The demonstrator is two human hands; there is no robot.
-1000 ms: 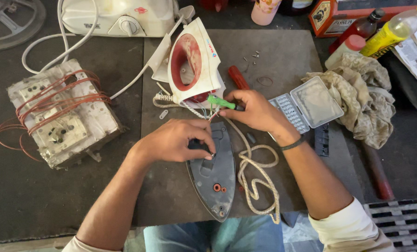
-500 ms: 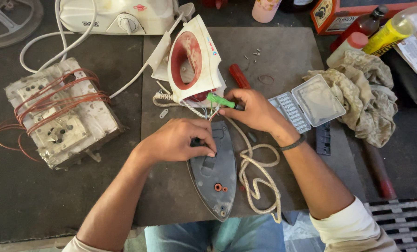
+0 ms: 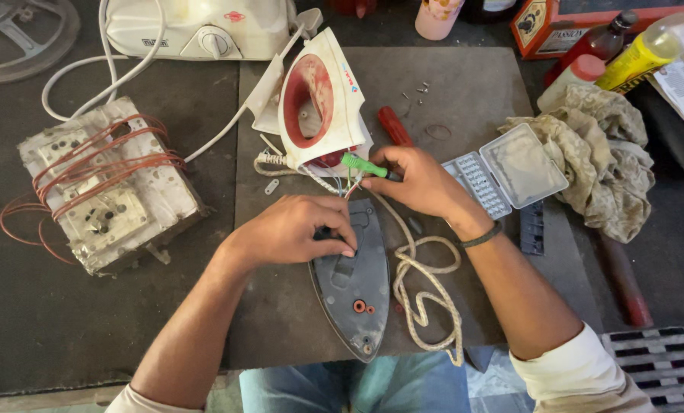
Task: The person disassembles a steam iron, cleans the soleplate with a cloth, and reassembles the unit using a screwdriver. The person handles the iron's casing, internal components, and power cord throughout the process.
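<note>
A person's left hand (image 3: 296,229) presses flat on a grey iron soleplate (image 3: 353,287). Just above it, the right hand (image 3: 418,180) pinches a green screwdriver (image 3: 363,164) into the wiring; steady downward pressure likely prevents slipping.

Dull metal under my fingers, glossy plastic beside it

My left hand (image 3: 296,229) rests on the matt grey metal soleplate (image 3: 353,294); my right hand (image 3: 418,180) grips a smooth green plastic screwdriver (image 3: 361,164). The iron's shell (image 3: 323,95) is shiny white and red plastic, its cord (image 3: 426,294) rough woven fabric, the rag (image 3: 594,164) crumpled cloth, the mat (image 3: 472,99) matt
</note>
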